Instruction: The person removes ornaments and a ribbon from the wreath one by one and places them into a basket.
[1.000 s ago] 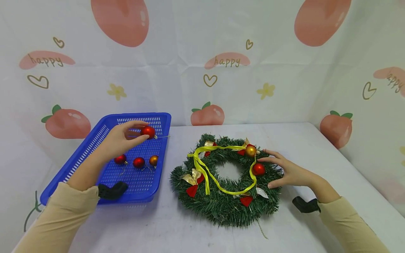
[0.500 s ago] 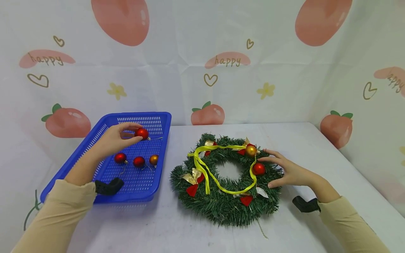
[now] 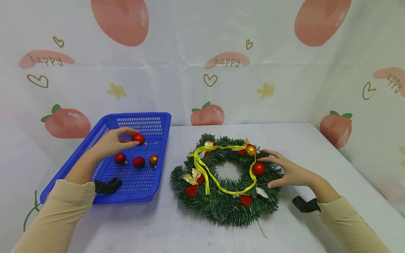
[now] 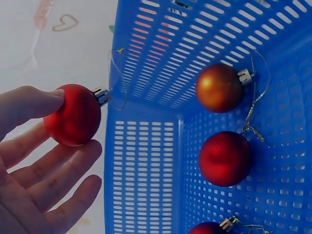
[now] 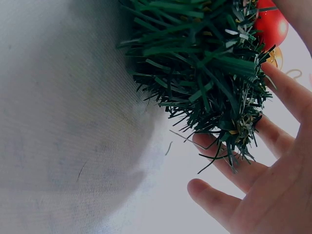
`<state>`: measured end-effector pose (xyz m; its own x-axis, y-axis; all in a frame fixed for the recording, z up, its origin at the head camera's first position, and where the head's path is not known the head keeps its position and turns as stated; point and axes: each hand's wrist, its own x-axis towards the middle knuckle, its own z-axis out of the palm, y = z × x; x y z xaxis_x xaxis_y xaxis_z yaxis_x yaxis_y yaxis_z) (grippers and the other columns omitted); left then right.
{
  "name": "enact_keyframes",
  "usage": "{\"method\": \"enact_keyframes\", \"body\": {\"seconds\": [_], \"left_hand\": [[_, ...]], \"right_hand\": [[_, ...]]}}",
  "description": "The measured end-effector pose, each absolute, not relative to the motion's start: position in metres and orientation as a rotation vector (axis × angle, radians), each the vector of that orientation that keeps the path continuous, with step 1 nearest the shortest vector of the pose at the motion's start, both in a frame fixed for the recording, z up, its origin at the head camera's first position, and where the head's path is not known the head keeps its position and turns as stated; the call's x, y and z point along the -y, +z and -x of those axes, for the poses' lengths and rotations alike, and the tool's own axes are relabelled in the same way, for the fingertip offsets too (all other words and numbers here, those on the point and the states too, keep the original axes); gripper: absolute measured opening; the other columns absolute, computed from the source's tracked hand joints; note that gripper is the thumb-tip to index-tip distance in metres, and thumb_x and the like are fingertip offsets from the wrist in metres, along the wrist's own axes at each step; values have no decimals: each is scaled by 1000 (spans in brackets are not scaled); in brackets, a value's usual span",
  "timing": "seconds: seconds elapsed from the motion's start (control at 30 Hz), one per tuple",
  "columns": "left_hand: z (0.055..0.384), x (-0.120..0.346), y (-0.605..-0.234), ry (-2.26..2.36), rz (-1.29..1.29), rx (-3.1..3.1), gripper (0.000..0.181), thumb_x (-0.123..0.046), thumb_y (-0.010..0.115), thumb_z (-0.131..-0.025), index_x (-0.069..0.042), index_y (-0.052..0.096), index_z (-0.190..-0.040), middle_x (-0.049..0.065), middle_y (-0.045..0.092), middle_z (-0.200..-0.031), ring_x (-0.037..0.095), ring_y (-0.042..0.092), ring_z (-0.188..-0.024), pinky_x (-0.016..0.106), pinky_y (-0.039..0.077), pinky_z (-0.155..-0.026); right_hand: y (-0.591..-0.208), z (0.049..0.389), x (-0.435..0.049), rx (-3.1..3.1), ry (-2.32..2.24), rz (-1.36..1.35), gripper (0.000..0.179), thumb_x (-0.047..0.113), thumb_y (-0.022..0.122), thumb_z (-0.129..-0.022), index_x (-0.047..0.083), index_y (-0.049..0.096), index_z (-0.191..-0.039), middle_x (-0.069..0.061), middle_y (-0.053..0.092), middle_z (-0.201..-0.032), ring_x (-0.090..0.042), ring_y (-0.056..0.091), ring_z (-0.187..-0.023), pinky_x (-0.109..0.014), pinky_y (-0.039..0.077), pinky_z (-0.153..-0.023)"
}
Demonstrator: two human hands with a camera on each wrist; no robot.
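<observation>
In the head view my left hand (image 3: 109, 144) pinches a red bauble (image 3: 137, 139) over the blue basket (image 3: 158, 188). The left wrist view shows the thumb and fingertips on that bauble (image 4: 75, 117), its silver cap and thread loop pointing away from the palm. Below it in the basket lie two red baubles, one left (image 3: 120, 159) and one in the middle (image 3: 139, 162), and a gold bauble (image 3: 153, 160). My right hand (image 3: 294, 172) touches the right side of a green wreath (image 3: 218, 211), its fingers spread and loosely bent against the needles.
On the wreath are a yellow ribbon (image 3: 232, 192), a gold bauble (image 3: 251, 151), a red bauble (image 3: 258, 169) and several red, gold and white bows. A white cloth covers the table (image 3: 186, 233). A printed curtain (image 3: 177, 88) hangs behind.
My left hand has moved left and slightly down with the red bauble, from near the basket's right rim to further over its inside. The right hand and the wreath stay still.
</observation>
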<state>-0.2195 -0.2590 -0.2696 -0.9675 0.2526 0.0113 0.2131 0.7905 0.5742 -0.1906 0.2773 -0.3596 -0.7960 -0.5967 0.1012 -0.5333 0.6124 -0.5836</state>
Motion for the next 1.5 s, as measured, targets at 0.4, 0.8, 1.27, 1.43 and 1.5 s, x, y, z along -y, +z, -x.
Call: {"method": "enact_keyframes", "body": {"seconds": [0.4, 0.8, 1.27, 1.43, 1.5], "left_hand": [[224, 262, -277, 880, -417, -2895, 47, -25, 62, -89, 3, 52, -126, 30, 57, -121, 45, 58, -106, 52, 51, -89], [225, 261, -279, 796, -474, -2873, 42, -23, 64, -88, 3, 56, -120, 28, 60, -118, 43, 60, -104, 51, 52, -87], [225, 255, -278, 863, -521, -2857, 44, -20, 62, -89, 7, 53, -123, 30, 57, -122, 45, 60, -106, 48, 53, -87], [219, 243, -267, 900, -523, -2906, 43, -25, 60, -91, 1, 55, -124, 26, 59, -122, 44, 59, -109, 51, 50, -90], [216, 236, -261, 909, -561, -2927, 40, -25, 60, -91, 0, 56, -123, 24, 61, -121, 43, 60, -109, 51, 50, -91]], "right_hand": [[-362, 190, -278, -2732, -935, 964, 72, 26, 80, -72, 11, 47, -133, -27, 19, -148, -51, 23, -131, -73, 32, -90], [-362, 190, -278, -2726, -941, 971, 72, 26, 79, -72, 10, 46, -134, -27, 18, -148, -51, 23, -131, -72, 32, -90], [-361, 190, -278, -2725, -948, 982, 72, 25, 80, -72, 8, 46, -133, -28, 18, -147, -52, 23, -130, -73, 31, -90], [-361, 191, -278, -2726, -944, 985, 72, 25, 80, -72, 9, 46, -134, -28, 19, -147, -52, 23, -130, -72, 32, -90], [-361, 191, -278, -2725, -941, 980, 72, 25, 80, -72, 10, 46, -134, -28, 18, -147, -52, 23, -130, -72, 32, -90]]}}
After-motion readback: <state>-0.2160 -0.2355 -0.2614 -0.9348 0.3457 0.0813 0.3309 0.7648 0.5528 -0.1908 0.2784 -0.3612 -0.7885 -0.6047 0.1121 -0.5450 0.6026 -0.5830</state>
